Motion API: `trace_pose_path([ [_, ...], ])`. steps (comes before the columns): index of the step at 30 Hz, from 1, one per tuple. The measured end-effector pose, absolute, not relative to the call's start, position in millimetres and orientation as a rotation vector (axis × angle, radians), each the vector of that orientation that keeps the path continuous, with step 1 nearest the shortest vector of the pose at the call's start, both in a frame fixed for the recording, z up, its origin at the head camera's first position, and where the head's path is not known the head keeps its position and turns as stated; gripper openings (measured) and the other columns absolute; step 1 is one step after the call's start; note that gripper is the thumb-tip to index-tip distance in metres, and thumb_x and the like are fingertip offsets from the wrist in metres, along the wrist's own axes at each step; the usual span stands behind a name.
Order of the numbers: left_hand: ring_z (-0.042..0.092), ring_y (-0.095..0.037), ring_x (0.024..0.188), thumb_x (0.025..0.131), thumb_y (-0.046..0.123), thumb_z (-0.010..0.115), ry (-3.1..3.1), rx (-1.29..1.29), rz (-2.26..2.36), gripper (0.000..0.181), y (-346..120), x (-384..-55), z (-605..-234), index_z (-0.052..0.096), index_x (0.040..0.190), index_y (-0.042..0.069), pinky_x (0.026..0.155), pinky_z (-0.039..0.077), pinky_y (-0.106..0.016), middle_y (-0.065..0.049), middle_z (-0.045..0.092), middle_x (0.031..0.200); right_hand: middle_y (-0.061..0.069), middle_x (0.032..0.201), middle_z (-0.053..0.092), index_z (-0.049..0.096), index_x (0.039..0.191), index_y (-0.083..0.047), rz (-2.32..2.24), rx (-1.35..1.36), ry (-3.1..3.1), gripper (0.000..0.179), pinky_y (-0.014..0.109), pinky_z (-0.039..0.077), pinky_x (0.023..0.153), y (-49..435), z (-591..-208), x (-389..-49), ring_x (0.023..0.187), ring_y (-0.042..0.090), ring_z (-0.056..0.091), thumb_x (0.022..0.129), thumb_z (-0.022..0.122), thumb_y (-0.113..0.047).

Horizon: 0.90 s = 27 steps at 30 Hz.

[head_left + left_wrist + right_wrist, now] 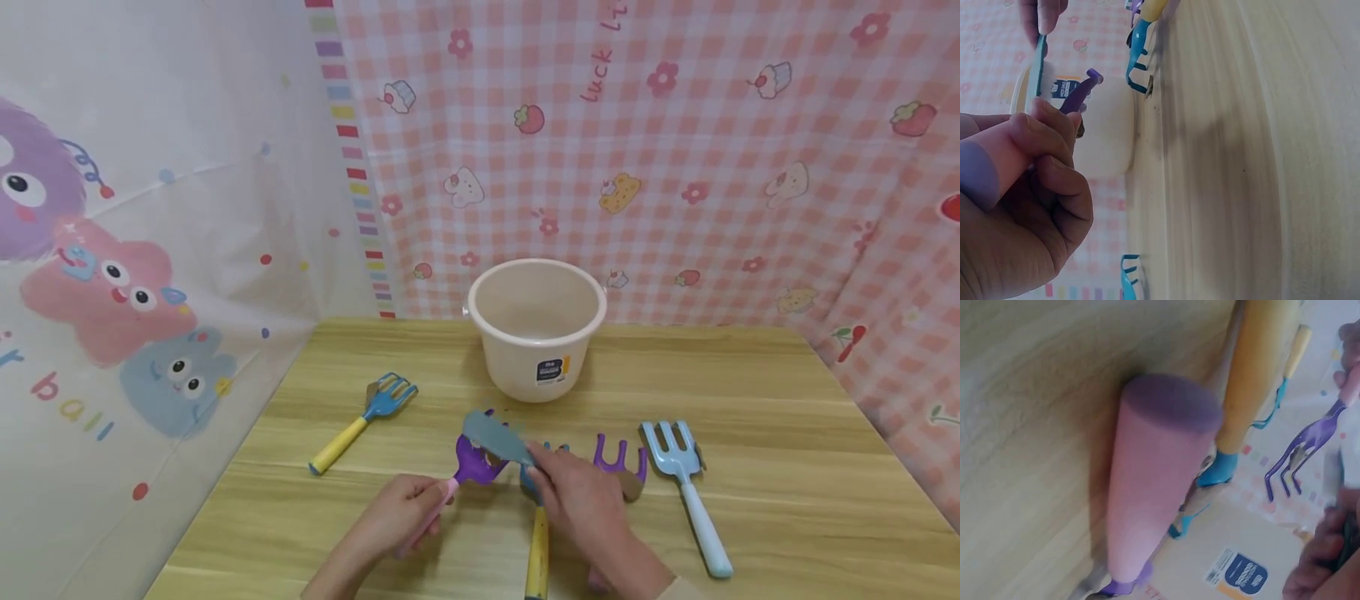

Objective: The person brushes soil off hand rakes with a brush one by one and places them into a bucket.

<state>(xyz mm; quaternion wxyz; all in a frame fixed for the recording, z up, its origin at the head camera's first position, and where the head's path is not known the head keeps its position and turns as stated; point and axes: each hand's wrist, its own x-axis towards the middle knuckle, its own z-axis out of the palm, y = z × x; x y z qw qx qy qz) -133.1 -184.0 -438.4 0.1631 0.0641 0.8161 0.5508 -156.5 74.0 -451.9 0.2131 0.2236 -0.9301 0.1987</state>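
Observation:
My left hand (401,512) grips the pink handle of a purple hand fork (472,462), its tines pointing up toward the bucket. A brown patch shows among the tines (1299,456). In my right hand (588,500) is a teal brush (495,437), held by its near end and slanting over the fork's head. White bristles (1047,78) show on the brush's underside in the left wrist view, close to the purple tines. Below the right hand lies a yellow-handled blue fork (538,542), partly covered by the hand.
A cream bucket (525,358) stands at the back of the wooden table (780,383). Another yellow-handled blue fork (363,421) lies to the left. To the right are a second purple fork (600,454), partly behind the right hand, and a light blue fork (693,492). Patterned cloths hang behind.

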Motion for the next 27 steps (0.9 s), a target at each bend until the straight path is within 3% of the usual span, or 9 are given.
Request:
trace_pose_path([
  [4,0.044,-0.009,0.043,0.103,0.025,0.049,2.336,0.183,1.586,0.034,-187,-133,-438,0.067,0.099,-0.004,0.039,0.034,-0.021,-0.002,0.057,0.063,-0.005,0.079,0.066,0.07,0.123,-0.019,0.603,0.682,-2.644,0.033,0.025,0.042,0.048,69,-450,-150,0.062,0.013,0.06,0.091,0.072,-0.025],
  [11,0.044,-0.01,0.043,0.103,0.029,0.051,2.351,0.159,1.594,0.036,-189,-133,-439,0.067,0.096,-0.003,0.039,0.033,-0.022,-0.003,0.057,0.062,-0.012,0.067,0.049,0.069,0.125,-0.024,0.551,0.568,-2.712,0.033,0.02,0.031,0.043,71,-455,-154,0.052,0.004,0.036,0.092,0.071,-0.028],
  [20,0.043,-0.01,0.042,0.102,0.036,0.052,2.335,0.139,1.574,0.04,-189,-133,-442,0.068,0.099,0.0,0.038,0.032,-0.021,-0.002,0.057,0.062,-0.01,0.068,0.05,0.069,0.124,-0.023,0.5,0.485,-2.727,0.033,0.023,0.03,0.042,77,-462,-159,0.051,0.005,0.037,0.093,0.069,-0.03],
  [27,0.044,-0.01,0.042,0.103,0.031,0.051,2.339,0.17,1.59,0.037,-189,-135,-441,0.066,0.096,-0.002,0.038,0.033,-0.022,-0.003,0.057,0.062,-0.008,0.066,0.048,0.069,0.122,-0.02,0.456,0.498,-2.648,0.031,0.022,0.027,0.04,75,-461,-157,0.05,0.006,0.035,0.092,0.07,-0.028],
])
